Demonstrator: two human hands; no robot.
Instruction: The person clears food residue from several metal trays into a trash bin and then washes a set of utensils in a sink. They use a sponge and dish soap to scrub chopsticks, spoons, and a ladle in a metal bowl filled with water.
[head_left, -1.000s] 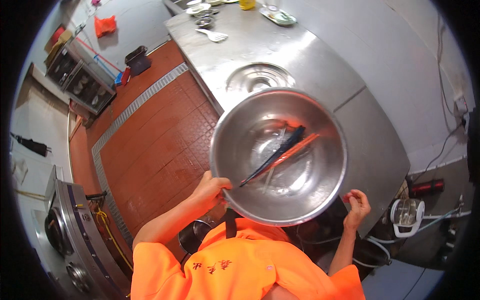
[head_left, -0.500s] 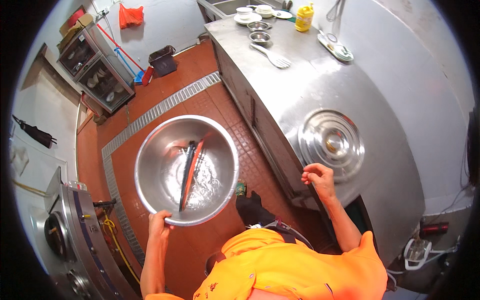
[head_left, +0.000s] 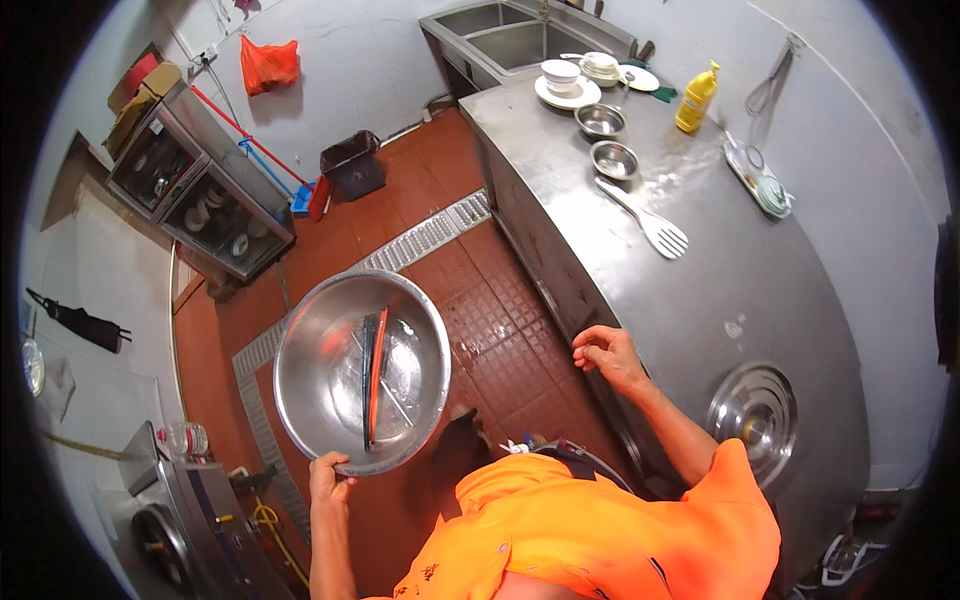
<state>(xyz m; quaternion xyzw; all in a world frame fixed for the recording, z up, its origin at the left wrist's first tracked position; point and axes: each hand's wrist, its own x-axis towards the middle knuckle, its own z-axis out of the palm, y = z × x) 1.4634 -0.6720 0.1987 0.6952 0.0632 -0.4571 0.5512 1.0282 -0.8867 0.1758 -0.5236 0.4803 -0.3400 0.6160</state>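
Note:
My left hand (head_left: 330,480) is closed on the near rim of a wide stainless steel basin (head_left: 300,400), holding it over the floor. Inside the basin lie slim black sticks (head_left: 368,385) and red-orange sticks (head_left: 377,385), side by side like chopsticks. A thin pale rod (head_left: 398,402) shows beside them against the shiny bottom. Beside the counter's edge, my right hand (head_left: 608,357) hangs in the air with curled fingers and nothing visible in them. Nearest to it is the bare steel counter (head_left: 680,310), with a round metal lid (head_left: 755,420) lying near my right elbow.
Farther along the counter are a white slotted turner (head_left: 655,228), metal bowls (head_left: 613,160), stacked white dishes (head_left: 568,90) and a yellow pump bottle (head_left: 697,98). A sink (head_left: 510,45) stands beyond. A drain grate (head_left: 425,238) crosses the floor; a cabinet (head_left: 205,190) and stove (head_left: 190,530) stand left.
The counter lid now appears closer to my right elbow, and the sink shows more fully, as my view has shifted forward. My left hand still holds the basin.

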